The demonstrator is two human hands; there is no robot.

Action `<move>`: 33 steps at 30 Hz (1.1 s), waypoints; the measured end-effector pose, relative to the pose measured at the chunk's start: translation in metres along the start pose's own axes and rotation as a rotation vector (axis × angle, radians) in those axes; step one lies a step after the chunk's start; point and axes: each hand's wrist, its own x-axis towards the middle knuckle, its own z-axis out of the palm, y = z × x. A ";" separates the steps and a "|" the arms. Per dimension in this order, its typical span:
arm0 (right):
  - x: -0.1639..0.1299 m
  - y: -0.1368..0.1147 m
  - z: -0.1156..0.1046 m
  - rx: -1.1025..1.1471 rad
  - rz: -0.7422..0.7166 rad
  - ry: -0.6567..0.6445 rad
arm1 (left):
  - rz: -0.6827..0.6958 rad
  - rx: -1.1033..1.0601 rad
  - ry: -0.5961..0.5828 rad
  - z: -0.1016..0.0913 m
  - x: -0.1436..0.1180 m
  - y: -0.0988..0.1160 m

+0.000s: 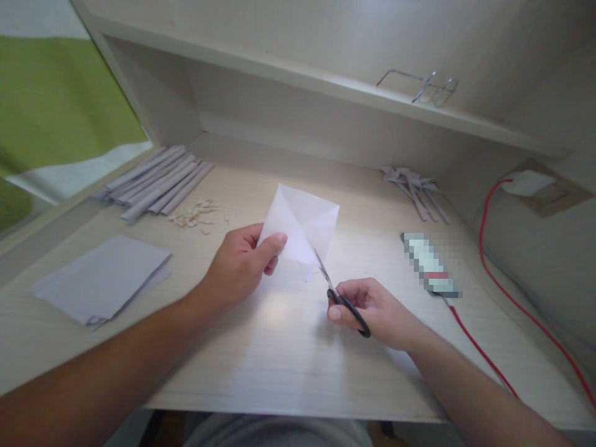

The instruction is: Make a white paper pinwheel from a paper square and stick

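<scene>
My left hand (242, 264) pinches the lower left edge of a white creased square of paper (302, 220) and holds it up above the desk. Black-handled scissors (342, 298) sit in my right hand (372, 310), blades pointing up and left. The blade tips touch the paper's lower edge, where a small strip hangs down.
The pale wooden desk (279, 360) carries a stack of grey sheets (105, 279) at left, rolled grey paper tubes (156, 180) behind, small scraps (195, 217), folded paper pieces (414, 186) at back right, a blurred phone (428, 264) with red cable (503, 292). Glasses (431, 87) lie on the shelf.
</scene>
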 end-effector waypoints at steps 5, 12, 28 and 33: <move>-0.001 -0.004 0.001 -0.021 0.001 0.022 | 0.009 0.019 -0.003 -0.001 0.000 0.002; 0.000 0.000 0.002 -0.029 0.028 0.046 | 0.007 0.029 0.010 0.000 0.000 0.003; 0.003 0.000 0.002 -0.095 0.018 0.120 | -0.005 0.025 0.019 0.000 0.000 0.002; 0.002 0.000 0.003 -0.071 0.028 0.111 | 0.003 0.021 -0.027 0.001 0.000 0.001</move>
